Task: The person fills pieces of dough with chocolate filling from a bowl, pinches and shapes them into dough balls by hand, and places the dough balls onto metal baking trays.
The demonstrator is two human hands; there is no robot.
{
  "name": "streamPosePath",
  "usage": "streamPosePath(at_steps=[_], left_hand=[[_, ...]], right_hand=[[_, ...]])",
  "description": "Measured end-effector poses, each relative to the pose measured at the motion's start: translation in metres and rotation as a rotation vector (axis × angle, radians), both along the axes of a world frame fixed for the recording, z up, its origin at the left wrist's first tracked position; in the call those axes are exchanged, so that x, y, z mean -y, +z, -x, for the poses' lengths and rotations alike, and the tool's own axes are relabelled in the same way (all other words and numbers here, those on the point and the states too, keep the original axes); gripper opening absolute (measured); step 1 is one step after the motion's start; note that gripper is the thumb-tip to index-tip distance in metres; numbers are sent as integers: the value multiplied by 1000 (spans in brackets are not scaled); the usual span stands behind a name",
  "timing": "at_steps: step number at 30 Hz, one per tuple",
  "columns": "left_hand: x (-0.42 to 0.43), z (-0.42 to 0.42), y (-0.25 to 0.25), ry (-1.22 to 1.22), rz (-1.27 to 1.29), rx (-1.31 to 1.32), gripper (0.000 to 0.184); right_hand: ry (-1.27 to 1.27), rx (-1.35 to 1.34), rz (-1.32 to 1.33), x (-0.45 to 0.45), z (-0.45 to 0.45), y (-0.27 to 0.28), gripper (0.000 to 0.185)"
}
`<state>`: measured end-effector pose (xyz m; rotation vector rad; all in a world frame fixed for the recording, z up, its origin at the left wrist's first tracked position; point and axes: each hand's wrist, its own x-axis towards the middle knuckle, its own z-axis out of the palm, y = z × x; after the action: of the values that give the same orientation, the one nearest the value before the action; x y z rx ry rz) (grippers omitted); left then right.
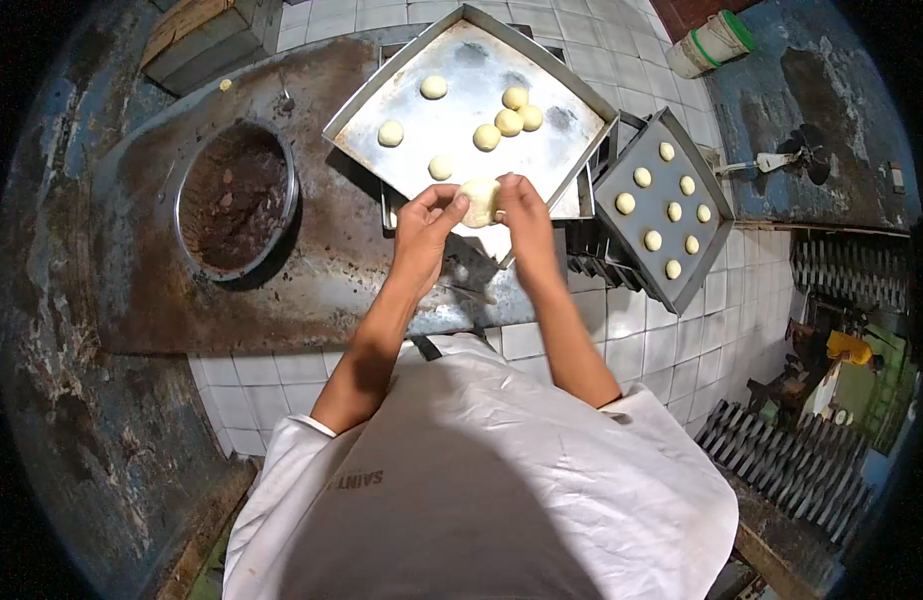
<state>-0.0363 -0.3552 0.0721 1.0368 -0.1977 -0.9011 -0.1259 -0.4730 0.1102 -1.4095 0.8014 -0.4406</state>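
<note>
My left hand [421, 232] and right hand [527, 222] both holding one dough piece [478, 204] over the silver tray [571, 148], bowl [292, 182] left of it.

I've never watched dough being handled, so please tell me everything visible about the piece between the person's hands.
The dough piece is pale yellow, soft-looking and somewhat flattened, with an uneven, rounded outline; its underside is hidden. The left hand and right hand hold it in their grip from opposite sides, over the near part of a metal tray.
</note>
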Motion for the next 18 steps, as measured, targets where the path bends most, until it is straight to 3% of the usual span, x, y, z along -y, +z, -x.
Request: streamPosePath(at_steps=[1,3,5,7,9,10,11,12,14,16,18], left_hand=[[-7,2,-3,0,-3,-7,26],[-21,6,-8,50,113,-237,26],[-40,0,-9,113,160,-304,25],[-74,-11,-21,17,248,-456,26],[-107,-10,-37,48,286,-519,31],[-123,-10,-36,63,267,-598,32],[-138,-13,-33,81,253,-671,33],[-149,-18,-20,195,238,-768,36],[-183,-34,-33,270,286,-756,38],[-212,-44,-53,400,141,-703,37],[-249,-58,-89,451,58,-658,31]], right_hand=[[-47,-82,276,-16,-6,-17,33],[-184,-36,426,-48,-23,-24,33],[-74,-165,358,-63,-26,-46,36],[119,-31,88,-78,-24,-85,43],[232,-1,-477,-89,-12,-114,53],[190,-42,-707,-98,-11,-92,58],[285,-66,-741,-97,-2,-88,60],[353,-212,-316,-90,25,-173,63],[473,-544,1030,-106,55,-181,51],[586,-827,1135,-107,85,-214,38],[630,-822,1122,-113,88,-202,37]])
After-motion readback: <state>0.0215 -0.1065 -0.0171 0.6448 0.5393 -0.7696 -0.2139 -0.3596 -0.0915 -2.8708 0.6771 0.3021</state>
